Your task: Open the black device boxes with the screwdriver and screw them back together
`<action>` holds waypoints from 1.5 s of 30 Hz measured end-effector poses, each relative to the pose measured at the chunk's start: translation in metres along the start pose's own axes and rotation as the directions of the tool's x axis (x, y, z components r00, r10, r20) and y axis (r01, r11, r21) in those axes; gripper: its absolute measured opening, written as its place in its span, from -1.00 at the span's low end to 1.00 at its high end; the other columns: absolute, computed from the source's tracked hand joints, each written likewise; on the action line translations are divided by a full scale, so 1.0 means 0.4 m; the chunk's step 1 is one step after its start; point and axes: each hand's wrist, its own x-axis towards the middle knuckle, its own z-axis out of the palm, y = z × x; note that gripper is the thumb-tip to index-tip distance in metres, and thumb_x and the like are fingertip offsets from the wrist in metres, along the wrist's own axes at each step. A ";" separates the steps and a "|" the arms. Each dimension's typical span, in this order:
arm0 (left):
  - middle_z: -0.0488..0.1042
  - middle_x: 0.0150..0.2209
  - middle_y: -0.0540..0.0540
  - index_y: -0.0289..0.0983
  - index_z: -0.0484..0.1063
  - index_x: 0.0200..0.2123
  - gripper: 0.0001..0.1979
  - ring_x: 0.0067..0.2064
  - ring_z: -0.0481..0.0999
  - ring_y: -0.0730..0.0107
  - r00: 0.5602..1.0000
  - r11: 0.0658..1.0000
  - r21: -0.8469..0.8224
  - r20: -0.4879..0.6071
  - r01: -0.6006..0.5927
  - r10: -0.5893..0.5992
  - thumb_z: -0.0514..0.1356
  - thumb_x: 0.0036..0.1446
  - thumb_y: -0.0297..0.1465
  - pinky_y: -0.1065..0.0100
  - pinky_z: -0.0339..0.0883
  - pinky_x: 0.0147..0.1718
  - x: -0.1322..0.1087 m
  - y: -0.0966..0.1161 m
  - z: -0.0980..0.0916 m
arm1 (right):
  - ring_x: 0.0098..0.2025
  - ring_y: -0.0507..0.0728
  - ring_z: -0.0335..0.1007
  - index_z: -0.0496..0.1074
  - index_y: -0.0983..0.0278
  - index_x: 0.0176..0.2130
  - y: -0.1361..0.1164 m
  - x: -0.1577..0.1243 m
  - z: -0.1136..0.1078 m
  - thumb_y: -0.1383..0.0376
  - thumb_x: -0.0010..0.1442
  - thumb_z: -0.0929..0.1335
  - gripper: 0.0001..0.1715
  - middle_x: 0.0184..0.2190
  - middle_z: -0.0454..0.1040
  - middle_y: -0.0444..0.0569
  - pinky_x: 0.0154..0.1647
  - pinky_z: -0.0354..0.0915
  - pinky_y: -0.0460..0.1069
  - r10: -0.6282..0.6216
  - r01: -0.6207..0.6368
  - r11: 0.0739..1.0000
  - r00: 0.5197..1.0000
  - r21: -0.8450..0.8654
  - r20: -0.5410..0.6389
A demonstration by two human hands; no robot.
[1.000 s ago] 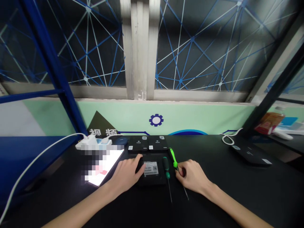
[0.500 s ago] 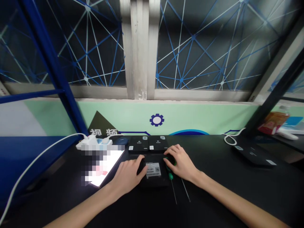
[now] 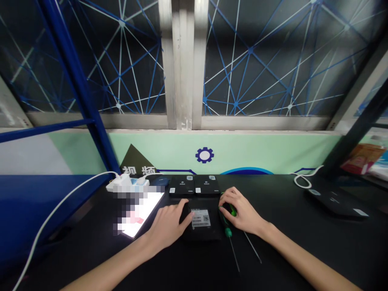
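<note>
A small black box [image 3: 203, 232] with a white label lies on the black table [image 3: 287, 250] in front of me. My left hand [image 3: 168, 226] rests flat on its left side, fingers stretched out. My right hand [image 3: 241, 212] lies over the handles of two screwdrivers just right of the box, fingers curled round them. The dark green screwdriver [image 3: 227, 232] and the bright green screwdriver [image 3: 233, 210] show under the hand; their thin shafts point toward me.
Two more black boxes [image 3: 194, 186] sit side by side behind the first. A lit tablet [image 3: 141, 214] lies to the left, with a white power strip [image 3: 124, 185] and its cable behind it. A black flat device [image 3: 336, 200] and a white cable lie at the right.
My right hand moved from beside the screwdrivers up onto their handles and closed over them. The camera shifted a little left. My left hand stayed on the box.
</note>
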 end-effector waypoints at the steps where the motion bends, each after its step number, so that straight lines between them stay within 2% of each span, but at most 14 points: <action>1: 0.59 -0.15 -0.22 -0.22 0.27 0.21 -0.46 -0.15 0.58 -0.03 1.000 1.000 -0.008 -0.008 0.006 -0.006 -0.13 0.39 -0.03 0.11 0.34 -0.19 0.001 -0.002 -0.002 | -0.09 0.24 0.34 0.48 0.23 -0.29 -0.001 0.000 -0.001 0.38 0.20 0.36 -0.93 -0.25 0.52 0.01 -0.03 0.32 0.17 -0.001 0.001 1.000 1.000 -0.004 0.004; 5: 0.58 -0.28 -0.12 -0.20 0.36 0.14 -0.53 -0.21 0.59 0.06 1.000 0.996 -0.082 0.009 0.016 -0.015 -0.14 0.41 -0.11 0.21 0.32 -0.26 0.010 -0.012 -0.017 | -0.07 0.25 0.34 0.48 0.23 -0.27 -0.003 -0.002 -0.007 0.35 0.20 0.37 -0.94 -0.22 0.53 0.02 -0.02 0.29 0.20 0.018 -0.018 1.000 1.000 -0.024 0.005; 7: 0.53 -0.42 -0.03 -0.18 0.39 0.10 -0.56 -0.31 0.57 0.14 0.999 0.990 -0.135 0.042 0.028 -0.022 -0.14 0.41 -0.16 0.27 0.29 -0.31 0.017 -0.017 -0.027 | -0.05 0.27 0.33 0.49 0.22 -0.20 -0.007 -0.003 -0.011 0.31 0.22 0.38 -0.89 -0.18 0.54 0.04 -0.01 0.28 0.21 0.020 -0.020 1.000 1.000 -0.020 -0.007; 9: 0.51 -0.47 0.01 -0.18 0.42 0.07 -0.59 -0.36 0.55 0.20 0.998 0.983 -0.182 0.056 0.027 -0.017 -0.12 0.39 -0.20 0.31 0.27 -0.34 0.022 -0.020 -0.037 | -0.01 0.28 0.31 0.48 0.21 -0.11 -0.015 -0.001 -0.016 0.26 0.23 0.38 -0.80 -0.12 0.53 0.06 0.01 0.27 0.21 0.002 -0.002 1.000 1.000 -0.011 -0.003; 14: 0.53 -0.46 0.02 -0.19 0.42 0.06 -0.60 -0.37 0.55 0.23 0.997 0.970 -0.243 0.076 0.030 -0.011 -0.11 0.37 -0.24 0.35 0.25 -0.37 0.028 -0.023 -0.046 | 0.12 0.36 0.23 0.43 0.22 0.11 -0.056 0.016 -0.028 0.04 0.11 0.47 -0.38 0.02 0.49 0.10 0.11 0.17 0.27 -0.091 0.099 0.993 0.989 -0.068 0.117; 17: 0.55 -0.44 0.03 -0.18 0.43 0.03 -0.64 -0.38 0.54 0.25 0.997 0.969 -0.245 0.072 0.034 -0.017 -0.07 0.35 -0.23 0.36 0.23 -0.37 0.031 -0.024 -0.042 | 0.07 0.40 0.26 0.38 0.27 0.19 -0.078 0.034 -0.024 -0.17 -0.02 0.47 -0.06 0.03 0.49 0.16 0.11 0.14 0.30 -0.127 0.147 0.985 0.972 -0.095 0.196; 20: 0.50 -0.48 0.05 -0.17 0.44 0.01 -0.65 -0.40 0.52 0.27 0.998 0.970 -0.242 0.067 0.033 -0.017 -0.05 0.34 -0.22 0.37 0.21 -0.39 0.033 -0.026 -0.036 | 0.00 0.39 0.29 0.36 0.33 0.23 -0.082 0.051 -0.010 -0.26 -0.07 0.45 0.09 -0.04 0.52 0.20 0.08 0.16 0.31 -0.146 0.179 0.978 0.954 -0.107 0.262; 25: 0.39 -0.54 0.09 -0.19 0.45 0.00 -0.65 -0.46 0.45 0.32 1.000 0.964 -0.264 0.017 0.022 -0.018 -0.01 0.34 -0.19 0.38 0.19 -0.42 0.033 -0.030 -0.028 | -0.05 0.36 0.32 0.32 0.29 0.26 -0.069 0.062 0.012 -0.22 -0.15 0.51 0.14 -0.09 0.50 0.15 0.09 0.18 0.30 -0.123 0.148 0.986 0.956 -0.075 0.266; 30: 0.40 -0.51 0.05 -0.26 0.45 -0.03 -0.59 -0.45 0.42 0.32 0.998 0.927 -0.374 -0.042 0.033 -0.053 -0.04 0.36 -0.12 0.36 0.20 -0.42 0.033 -0.030 -0.027 | 0.06 0.35 0.29 0.29 0.23 0.21 -0.064 0.053 0.017 -0.17 -0.16 0.55 0.09 0.07 0.40 0.14 0.20 0.12 0.30 -0.121 0.118 0.993 0.976 0.026 0.180; 37: 0.42 -0.41 0.01 -0.24 0.41 -0.03 -0.61 -0.36 0.43 0.33 0.992 0.860 -0.509 -0.118 -0.028 -0.038 0.02 0.34 -0.09 0.38 0.26 -0.39 0.028 -0.018 -0.040 | 0.14 0.38 0.27 0.21 0.18 0.22 -0.072 0.036 0.026 -0.11 -0.12 0.57 0.06 0.17 0.34 0.17 0.18 0.18 0.29 -0.122 0.117 0.988 0.991 0.098 0.051; 42: 0.51 -0.30 -0.06 -0.23 0.36 0.06 -0.60 -0.26 0.50 0.28 0.993 0.827 -0.561 -0.117 -0.049 -0.021 0.00 0.37 -0.09 0.35 0.35 -0.31 0.027 -0.018 -0.043 | 0.23 0.38 0.21 0.10 0.13 0.31 -0.071 0.025 0.040 0.01 0.00 0.56 0.05 0.25 0.28 0.17 0.22 0.20 0.31 -0.134 0.137 0.982 0.991 0.129 -0.027; 45: 0.52 -0.28 -0.08 -0.22 0.34 0.08 -0.62 -0.22 0.52 0.25 0.990 0.808 -0.583 -0.144 -0.084 -0.001 0.02 0.37 -0.12 0.33 0.38 -0.27 0.025 -0.019 -0.043 | 0.24 0.31 0.23 0.10 0.09 0.32 -0.070 0.021 0.046 0.11 0.18 0.48 -0.15 0.24 0.29 0.12 0.24 0.22 0.26 -0.116 0.132 0.969 0.989 0.211 -0.087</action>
